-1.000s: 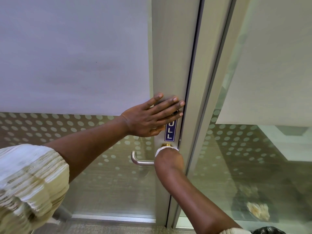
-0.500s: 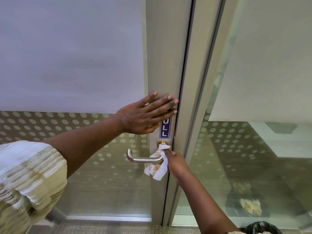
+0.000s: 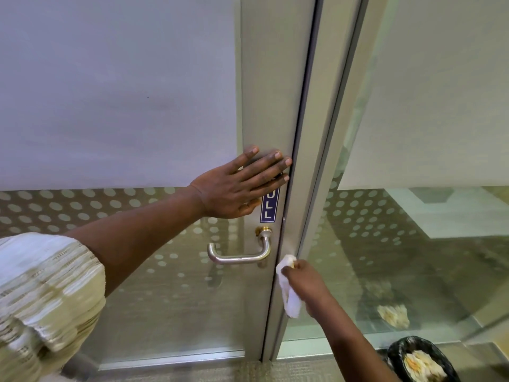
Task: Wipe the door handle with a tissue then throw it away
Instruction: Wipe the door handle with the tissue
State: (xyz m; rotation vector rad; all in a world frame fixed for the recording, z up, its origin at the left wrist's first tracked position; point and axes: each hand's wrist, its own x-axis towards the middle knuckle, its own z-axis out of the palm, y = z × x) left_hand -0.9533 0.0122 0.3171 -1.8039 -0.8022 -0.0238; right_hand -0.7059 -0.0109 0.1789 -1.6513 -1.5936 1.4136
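White tissue (image 3: pixel 289 292) partly hidden inside right hand (image 3: pixel 305 285), fist closed around it, just right of door handle (image 3: pixel 242 250), not touching. Sign (image 3: pixel 270 204) top covered: only "ULL" readable. Left hand (image 3: pixel 239 187) flat, fingers spread, pressed on door frame (image 3: pixel 272 92). Bin (image 3: pixel 421 361) cut off at bottom edge.

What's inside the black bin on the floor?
The black bin holds crumpled tissues with orange-brown stains. Anything beneath them is covered, and the picture's edge cuts off part of the bin.
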